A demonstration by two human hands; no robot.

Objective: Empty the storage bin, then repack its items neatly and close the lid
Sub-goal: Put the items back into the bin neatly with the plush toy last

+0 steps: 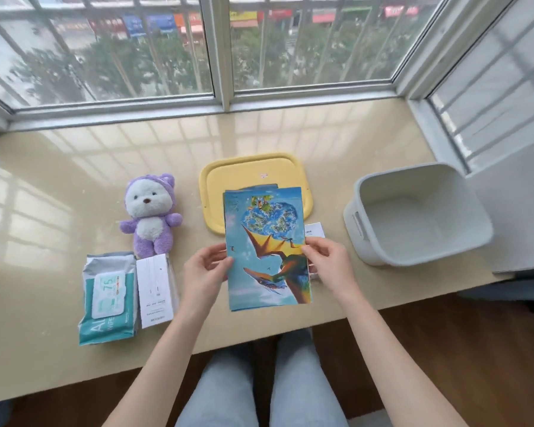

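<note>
Just above the desk's [59, 195] front edge, the left hand [208, 266] and right hand [327, 257] grip the side edges of a book stack [267, 251], fingers curled round it. The yellow lid [253, 171] lies behind, and the open bin [413, 258] stands near the right edge. A bear [150, 215], wipes [108, 294] and a white box [156, 291] lie at the left.
</note>
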